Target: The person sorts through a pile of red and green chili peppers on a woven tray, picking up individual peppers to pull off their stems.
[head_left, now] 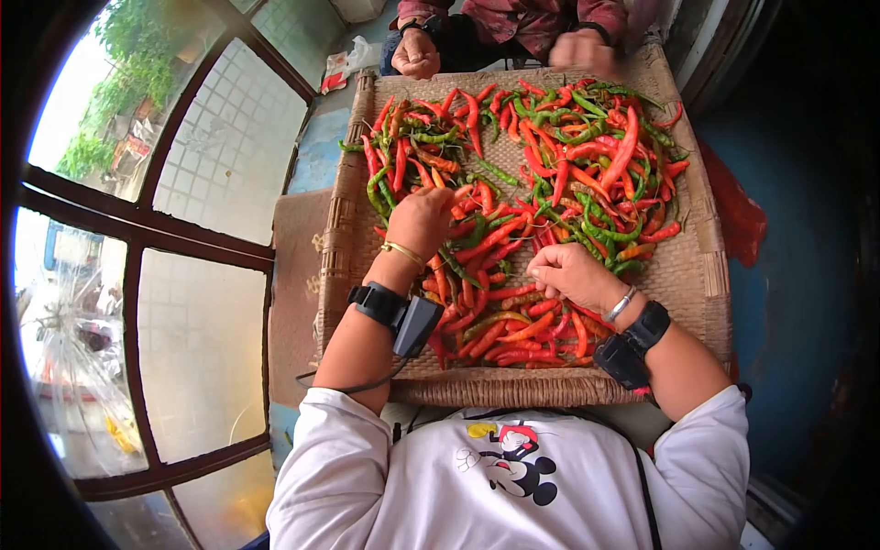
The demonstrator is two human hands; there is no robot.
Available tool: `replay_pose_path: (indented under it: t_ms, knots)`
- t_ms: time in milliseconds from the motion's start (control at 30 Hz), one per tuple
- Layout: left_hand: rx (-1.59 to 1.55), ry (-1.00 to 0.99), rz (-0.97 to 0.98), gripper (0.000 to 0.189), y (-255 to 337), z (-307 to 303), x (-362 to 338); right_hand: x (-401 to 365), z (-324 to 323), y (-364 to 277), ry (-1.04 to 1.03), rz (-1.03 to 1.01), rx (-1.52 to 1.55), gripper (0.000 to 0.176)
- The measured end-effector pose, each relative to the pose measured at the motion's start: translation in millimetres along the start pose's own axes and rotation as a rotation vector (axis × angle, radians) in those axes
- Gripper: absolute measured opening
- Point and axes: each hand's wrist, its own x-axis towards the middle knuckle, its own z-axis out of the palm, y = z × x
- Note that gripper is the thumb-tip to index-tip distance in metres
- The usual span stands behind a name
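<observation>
My left hand (423, 220) is over the left part of the pile of red and green chili peppers (541, 335), its fingers bent and pressed together at the peppers. Whatever lies between those fingertips is hidden. Nearer the middle, my right hand (573, 275) has thumb and forefinger pinched just above the chilies. Anything in that pinch is too small to make out. Red, orange and green chilies surround both hands, with a denser heap (623, 151) at the far right. All of them lie on a woven tray (513, 392) in front of me.
Across the tray sits another person in a red patterned top (518, 23), one hand (417, 53) closed, the other (584, 53) blurred. A red plastic bag (738, 206) hangs by the tray's right side. Framed windows (206, 339) stand close on the left.
</observation>
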Motion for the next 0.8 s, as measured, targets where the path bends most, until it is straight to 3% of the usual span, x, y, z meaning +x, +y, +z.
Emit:
replay_pose_path:
  t_ms: [67,133,167,300,367,467,600,667,800]
  knots:
    - [-0.008,0.101,-0.008,0.015,10,-14,2,0,0,0,-0.002,-0.007,0.007,0.014]
    - [-0.452,0.220,-0.079,0.011,18,-24,3,0,0,0,-0.003,-0.013,0.016,0.014]
    - [-0.836,0.177,-0.225,0.014,20,-27,3,-1,0,-1,-0.008,-0.008,0.013,0.014]
    - [-0.979,0.177,-0.373,0.013,20,-37,7,0,0,1,-0.015,-0.017,0.023,0.014]
    - [-1.320,0.108,-0.527,0.015,13,-33,7,-2,0,-2,-0.016,-0.016,0.009,0.015]
    - [-1.555,-0.013,-0.617,0.017,21,-20,3,-3,2,-4,-0.028,-0.006,0.051,0.018]
    - [-1.386,-0.171,-0.640,0.015,73,-7,-11,-5,4,-11,-0.098,-0.001,0.098,0.021]
    - [-1.438,-0.227,-0.572,0.014,81,9,-19,-7,8,-13,-0.097,0.019,0.062,0.020]
    - [-1.429,-0.234,-0.632,0.014,83,5,-17,-8,7,-16,-0.073,0.024,0.076,0.018]
